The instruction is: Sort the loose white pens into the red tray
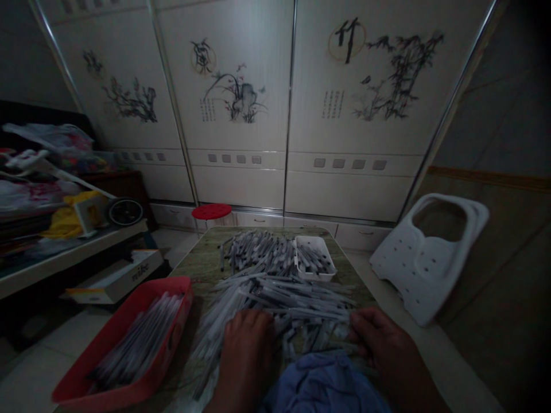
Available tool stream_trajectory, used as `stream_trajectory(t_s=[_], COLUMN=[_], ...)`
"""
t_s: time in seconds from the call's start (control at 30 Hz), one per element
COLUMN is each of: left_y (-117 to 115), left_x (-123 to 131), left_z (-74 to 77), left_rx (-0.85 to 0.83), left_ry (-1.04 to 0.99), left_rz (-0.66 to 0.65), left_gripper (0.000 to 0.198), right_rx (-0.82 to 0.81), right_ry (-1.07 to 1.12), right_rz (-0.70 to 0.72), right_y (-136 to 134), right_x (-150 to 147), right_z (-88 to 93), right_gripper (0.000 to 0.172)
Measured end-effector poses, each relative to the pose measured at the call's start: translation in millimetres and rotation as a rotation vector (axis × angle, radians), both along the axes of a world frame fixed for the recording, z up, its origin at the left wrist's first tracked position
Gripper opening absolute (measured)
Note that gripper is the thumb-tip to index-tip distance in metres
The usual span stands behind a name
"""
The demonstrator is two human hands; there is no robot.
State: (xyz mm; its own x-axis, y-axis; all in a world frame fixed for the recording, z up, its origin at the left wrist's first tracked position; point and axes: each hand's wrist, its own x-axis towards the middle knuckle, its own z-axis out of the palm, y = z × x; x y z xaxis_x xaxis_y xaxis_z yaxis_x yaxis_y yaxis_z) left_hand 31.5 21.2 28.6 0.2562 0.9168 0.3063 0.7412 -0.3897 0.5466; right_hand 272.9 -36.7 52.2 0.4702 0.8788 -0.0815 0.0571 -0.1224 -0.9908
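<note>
Thin plastic tubes point(301, 293), heaped at twelve o'clock on the desk point(198, 259), are apparently being gathered; ends seem pinched by the right hand point(379, 335); whether the left hand point(248, 338) grips cannot be told. Alignment seems needed next.

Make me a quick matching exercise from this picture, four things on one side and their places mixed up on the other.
Things:
1. Red basket
2. White tray
3. Blue cloth
4. Red stool

Places:
A. Beyond the far edge of the table
B. Low in view, between the forearms
C. Left of the left hand
D. Right of the far heap of thin sticks

Pairs: 1-C, 2-D, 3-B, 4-A
</note>
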Motion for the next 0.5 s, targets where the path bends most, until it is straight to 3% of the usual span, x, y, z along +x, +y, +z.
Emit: stream_trajectory(t_s=[0.1,0.17,0.3,0.5], left_y=[0.3,-0.7,-3.4,2.6], left_x=[-4.0,-6.4,-10.6,-17.0], left_z=[3.5,10.8,23.5,16.4], left_rx=[-0.105,-0.267,-0.567,-0.72], left_ry=[-0.465,-0.734,-1.04,-1.43], left_rz=[0.046,0.072,0.092,0.12], left_gripper=[0.019,0.028,0.031,0.026], right_rx=[0.003,-0.003,-0.03,-0.011], right_ry=[0.005,-0.005,-0.027,-0.045], right_rz=[0.01,0.029,0.077,0.065], right_y=[0.0,0.3,0.4,-1.1], right_x=[-1.1,-1.3,-3.7,-18.2], right_z=[-0.4,-0.3,0.9,2.7], right_gripper=[0.031,0.031,0.032,0.032])
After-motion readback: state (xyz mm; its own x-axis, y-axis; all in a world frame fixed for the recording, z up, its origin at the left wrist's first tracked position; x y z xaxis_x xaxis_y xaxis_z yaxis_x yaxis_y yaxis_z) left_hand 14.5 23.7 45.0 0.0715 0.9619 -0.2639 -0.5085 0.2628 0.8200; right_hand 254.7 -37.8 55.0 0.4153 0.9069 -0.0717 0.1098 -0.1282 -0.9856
